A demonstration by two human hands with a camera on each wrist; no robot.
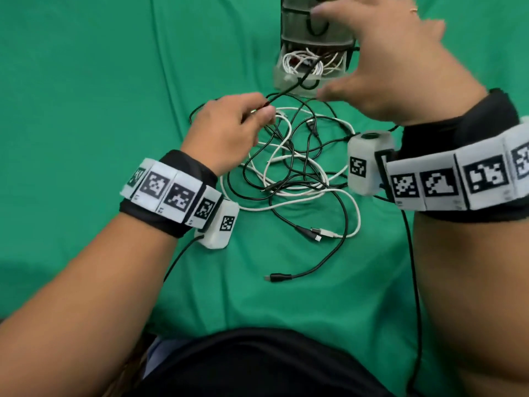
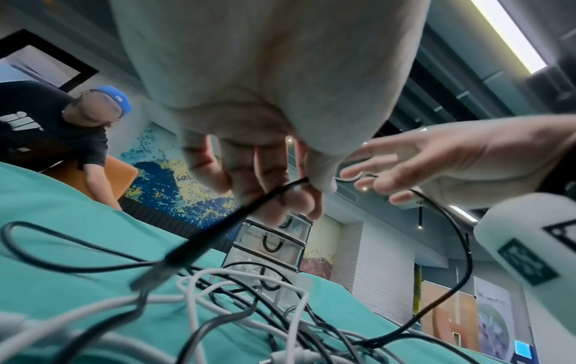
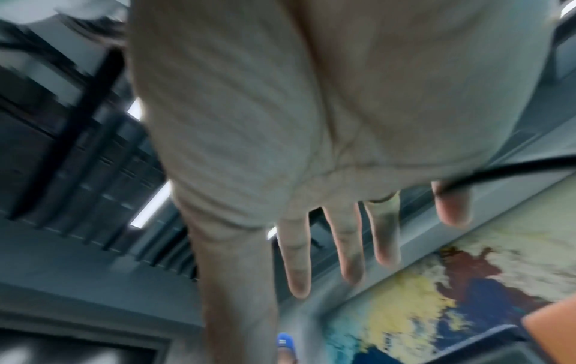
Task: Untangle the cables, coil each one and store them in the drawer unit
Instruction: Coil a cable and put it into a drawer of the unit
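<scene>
A tangle of black and white cables [image 1: 297, 173] lies on the green cloth in front of me. My left hand [image 1: 263, 110] pinches one black cable [image 1: 289, 90] between thumb and fingers just above the pile; the pinch shows in the left wrist view too [image 2: 280, 192]. That cable runs up toward the clear drawer unit [image 1: 337, 38]. Its bottom drawer [image 1: 282, 78] stands pulled out with coiled white cables [image 1: 303, 63] inside. My right hand [image 1: 369, 58] hovers by the unit, fingers spread and straight. A black cable [image 3: 505, 170] lies across one of its fingers [image 3: 452, 206].
Green cloth [image 1: 86, 110] covers the table and lies bare to the left. Loose plug ends [image 1: 315, 234] and a black connector [image 1: 276, 277] lie nearest me. The upper drawers [image 2: 271, 242] are closed. Another person [image 2: 62, 128] leans in beyond the far left edge.
</scene>
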